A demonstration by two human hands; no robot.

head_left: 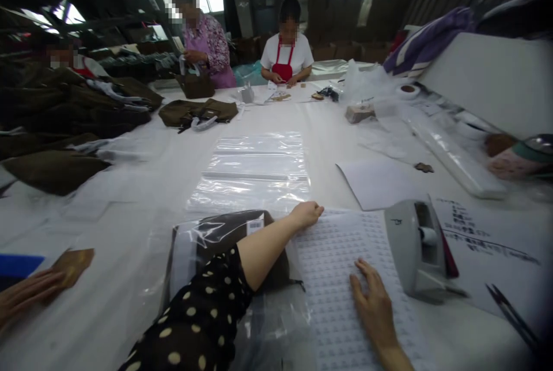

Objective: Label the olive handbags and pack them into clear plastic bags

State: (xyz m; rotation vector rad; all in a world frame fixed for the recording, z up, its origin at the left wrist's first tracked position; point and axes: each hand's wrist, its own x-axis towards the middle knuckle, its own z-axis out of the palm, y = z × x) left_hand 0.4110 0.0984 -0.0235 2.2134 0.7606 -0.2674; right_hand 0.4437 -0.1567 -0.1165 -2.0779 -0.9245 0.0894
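My left hand [307, 214] is closed at the top left corner of a sheet of small printed labels [332, 279]; what its fingers hold, if anything, is hidden. On the right part of that sheet rests my right hand [375, 305], fingers loosely apart and holding nothing. Under my left forearm, in a dotted sleeve, lies a dark brown bag in clear plastic [216, 233], with a white barcode label [255, 225] near its top. Beyond it, flat clear plastic bags [259, 163] lie on the table. A grey tape dispenser [410, 250] stands right of the sheet.
Another person's hand [38, 290] touches a brown piece [75, 264] at the left edge. Dark brown bags [64, 112] are heaped at left. Two people [287, 54] work across the table. Handwritten paper [484, 233] and black tweezers [512, 313] lie at right.
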